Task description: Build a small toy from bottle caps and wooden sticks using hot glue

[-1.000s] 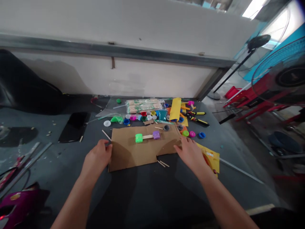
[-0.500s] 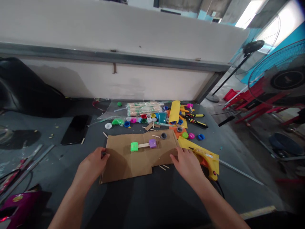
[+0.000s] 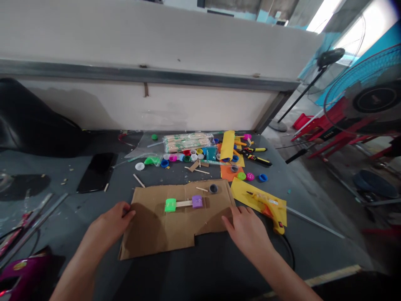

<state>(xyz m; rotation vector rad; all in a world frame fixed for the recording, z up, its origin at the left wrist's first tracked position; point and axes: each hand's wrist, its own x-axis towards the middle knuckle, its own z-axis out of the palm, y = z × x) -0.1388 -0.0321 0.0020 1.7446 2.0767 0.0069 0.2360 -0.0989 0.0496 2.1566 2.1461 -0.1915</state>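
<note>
A brown cardboard sheet point(image 3: 163, 232) lies on the dark table in front of me. My left hand point(image 3: 109, 223) grips its left edge, fingers curled on it. Fingers of my right hand point(image 3: 246, 230) pinch its right edge. On the sheet rest a wooden stick with a green cap point(image 3: 171, 205) and a purple cap point(image 3: 197, 201) at its ends, a dark cap point(image 3: 213, 188) and a short stick.
A yellow glue gun point(image 3: 267, 205) lies on yellow paper right of my right hand. Behind the sheet are several coloured bottle caps point(image 3: 188, 157), a pack of sticks point(image 3: 188, 141), cutters point(image 3: 255, 158) and a black phone point(image 3: 97, 171). A fan point(image 3: 369, 98) stands at the right.
Both hands have pulled the cardboard toward me and a little left, carrying the capped stick with it. The glue gun and yellow paper are now uncovered.
</note>
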